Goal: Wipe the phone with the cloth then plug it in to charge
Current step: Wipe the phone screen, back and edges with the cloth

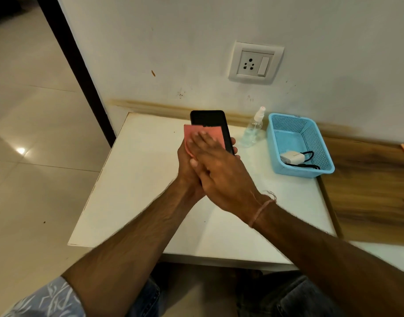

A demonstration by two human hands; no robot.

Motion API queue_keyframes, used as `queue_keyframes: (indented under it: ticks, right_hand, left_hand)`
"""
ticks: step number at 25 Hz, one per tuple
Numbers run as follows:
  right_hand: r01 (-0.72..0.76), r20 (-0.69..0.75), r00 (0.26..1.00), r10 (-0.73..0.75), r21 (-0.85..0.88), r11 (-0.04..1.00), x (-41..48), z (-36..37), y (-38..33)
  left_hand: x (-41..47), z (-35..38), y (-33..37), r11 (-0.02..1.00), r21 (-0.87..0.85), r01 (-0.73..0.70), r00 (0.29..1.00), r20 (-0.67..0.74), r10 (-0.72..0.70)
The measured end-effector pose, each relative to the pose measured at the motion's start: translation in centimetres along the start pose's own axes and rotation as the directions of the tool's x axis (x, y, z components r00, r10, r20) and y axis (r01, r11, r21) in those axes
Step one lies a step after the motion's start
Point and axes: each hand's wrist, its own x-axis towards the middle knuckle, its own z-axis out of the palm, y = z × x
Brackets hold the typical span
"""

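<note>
Above the white counter (136, 202), the phone (207, 118) was gripped upright in the left hand (187, 165). The right hand (221, 172) lay flat, pressing the pink cloth (215, 135) against its screen. Nearby, the charger (292, 157) rested inside a blue basket (274, 156); a wall socket (256, 62) was above.

Your left hand (187, 165) holds the phone (210, 124) above the table (132, 179), and your right hand (219, 172) lies flat on the cloth (205, 136) spread over the phone's face. To your right, a spray bottle (253, 129) stands just beside a basket (299, 145) at the table's far edge, the charger (292, 157) inside the basket. The wall socket (256, 62) sits above and behind them.
</note>
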Motion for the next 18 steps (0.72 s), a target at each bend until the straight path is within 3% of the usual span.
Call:
queue_keyframes:
  ticks: [3,9,14,18]
  right_hand:
    - [0.083,0.014,0.997,-0.082,-0.086,0.993,-2.9,-1.3,1.9]
    - [-0.194,-0.076,0.979,0.189,-0.064,0.979,2.5,-2.1,2.9]
    - [0.018,-0.028,0.999,-0.017,0.051,0.999,-2.0,0.2,0.2]
    - [0.131,-0.030,0.991,-0.133,-0.058,0.990,-6.4,-1.1,2.8]
  left_hand:
    - [0.3,-0.2,1.1,0.999,0.001,0.046,0.998,-0.050,-0.046]
    - [0.0,1.3,-0.3,0.998,0.053,0.032,0.996,-0.088,-0.028]
    - [-0.2,0.5,0.9,0.997,0.032,0.070,0.997,-0.014,-0.069]
    - [0.1,0.4,1.9,0.999,0.021,0.035,0.998,-0.055,-0.034]
